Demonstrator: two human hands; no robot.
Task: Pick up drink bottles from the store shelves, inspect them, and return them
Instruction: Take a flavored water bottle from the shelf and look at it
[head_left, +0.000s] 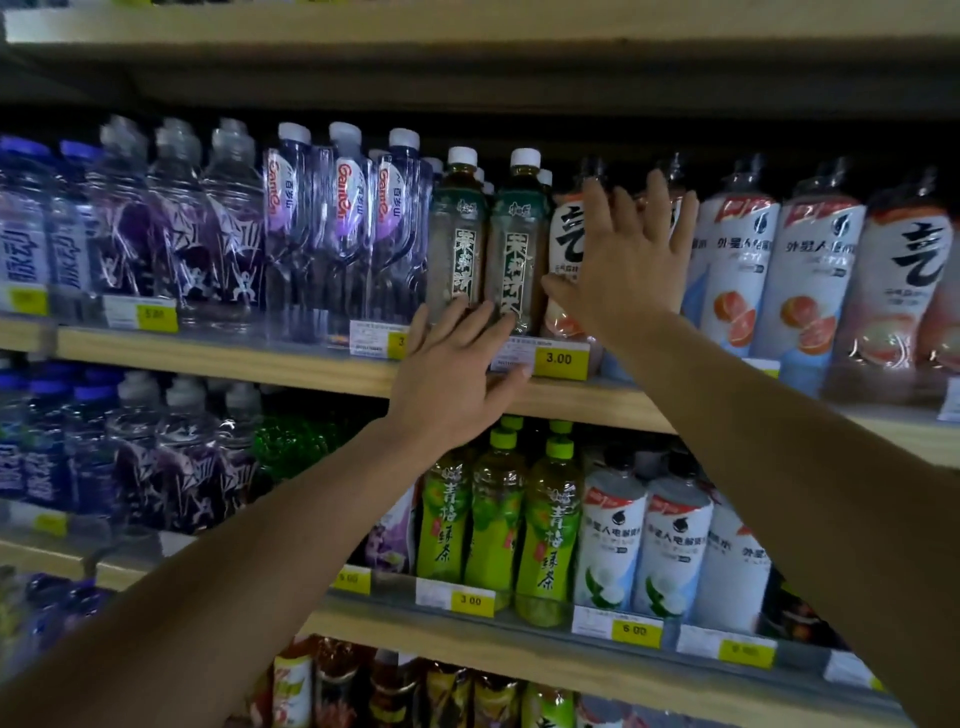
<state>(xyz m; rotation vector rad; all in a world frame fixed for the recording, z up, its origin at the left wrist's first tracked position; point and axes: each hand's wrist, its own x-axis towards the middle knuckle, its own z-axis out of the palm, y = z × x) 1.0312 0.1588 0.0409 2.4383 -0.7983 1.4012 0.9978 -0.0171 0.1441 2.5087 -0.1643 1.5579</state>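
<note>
Both hands up at the middle shelf (234, 358), nothing gripped. Left hand (457, 374) is flat and spread, fingers fanned toward 12 o'clock, fingertips over the base of the two dark-green tea bottles (488, 249) (white caps, standing upright at the shelf front); cannot tell if they touch. Palm covers the shelf edge beside the yellow 3.00 price tag (558, 358), which sits at its 3 o'clock. Right hand (628, 270) is also spread wide, held in front of a white-and-pink bottle (566, 244) just at 3 o'clock of the tea bottles; contact unclear. More white grapefruit-label bottles (779, 280) farther toward 3 o'clock. Lime-green tea bottles (498, 519) on the shelf at 6 o'clock.
</note>
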